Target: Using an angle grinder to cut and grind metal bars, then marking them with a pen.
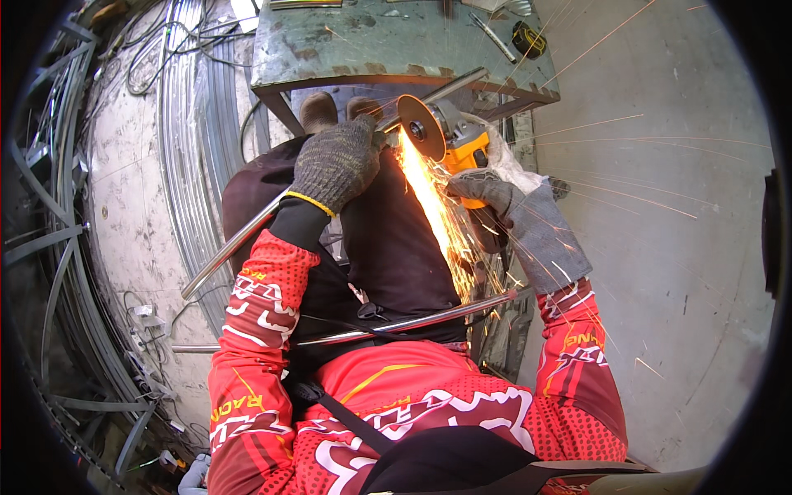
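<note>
My left hand (334, 163), in a grey knitted glove with a yellow cuff edge, is closed around a shiny metal tube (237, 246). The tube slants across my thighs, its far end up by the table edge. My right hand (488, 195), in a grey glove with a long cuff, grips a yellow angle grinder (468, 155). Its brown cutting disc (421, 129) meets the tube just beyond my left hand, and bright orange sparks (437, 210) pour down toward my lap. A second shiny tube (404, 322) lies across my lap near the waist.
Ahead stands a worn green metal table (371, 41) bearing a tape measure (529, 40) and a slim metal tool (493, 38). Long metal profiles (183, 148) and loose cables (144, 62) lie on the left floor, beside a metal rack (62, 247). Sparks also fly over the right-hand floor (660, 247).
</note>
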A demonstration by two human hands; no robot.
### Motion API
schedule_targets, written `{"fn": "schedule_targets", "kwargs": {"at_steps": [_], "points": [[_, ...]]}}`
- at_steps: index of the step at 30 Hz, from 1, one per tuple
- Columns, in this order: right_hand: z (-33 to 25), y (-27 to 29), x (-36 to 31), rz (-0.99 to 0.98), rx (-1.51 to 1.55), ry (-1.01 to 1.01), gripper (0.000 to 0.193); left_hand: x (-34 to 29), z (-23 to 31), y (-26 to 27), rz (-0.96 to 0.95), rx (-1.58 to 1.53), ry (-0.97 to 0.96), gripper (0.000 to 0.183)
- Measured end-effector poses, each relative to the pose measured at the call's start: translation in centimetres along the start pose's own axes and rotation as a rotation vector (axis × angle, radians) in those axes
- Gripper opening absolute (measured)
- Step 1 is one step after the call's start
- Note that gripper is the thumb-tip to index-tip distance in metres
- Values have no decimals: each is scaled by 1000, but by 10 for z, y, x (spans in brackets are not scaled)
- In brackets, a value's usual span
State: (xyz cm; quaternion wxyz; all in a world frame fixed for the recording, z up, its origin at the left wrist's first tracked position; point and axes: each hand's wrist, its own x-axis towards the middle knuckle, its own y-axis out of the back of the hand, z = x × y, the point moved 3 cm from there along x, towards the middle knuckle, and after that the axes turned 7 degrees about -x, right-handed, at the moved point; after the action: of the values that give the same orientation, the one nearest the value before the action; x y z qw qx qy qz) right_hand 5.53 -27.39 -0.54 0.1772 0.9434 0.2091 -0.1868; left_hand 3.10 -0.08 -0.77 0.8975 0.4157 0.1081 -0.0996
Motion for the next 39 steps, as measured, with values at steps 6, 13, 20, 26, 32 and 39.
{"fn": "schedule_targets", "kwargs": {"at_steps": [6, 13, 20, 26, 32, 39], "points": [[-15, -4, -3, -17, -59, -4, 113, 0, 0, 1, -27, 11, 28, 40], [-7, -1, -1, 0, -126, 14, 111, 4, -6, -5, -22, 55, 8, 41], [4, 2, 7, -14, -61, 8, 113, 1, 0, 0, -18, 22, 16, 39], [0, 4, 7, 19, -211, 85, 115, 1, -1, -2, -10, 28, -11, 39], [-7, 3, 3, -23, -191, -69, 117, 0, -1, -1, -1, 19, -11, 39], [6, 4, 7, -14, -142, 15, 117, 1, -2, -2, -20, 9, -5, 40]]}}
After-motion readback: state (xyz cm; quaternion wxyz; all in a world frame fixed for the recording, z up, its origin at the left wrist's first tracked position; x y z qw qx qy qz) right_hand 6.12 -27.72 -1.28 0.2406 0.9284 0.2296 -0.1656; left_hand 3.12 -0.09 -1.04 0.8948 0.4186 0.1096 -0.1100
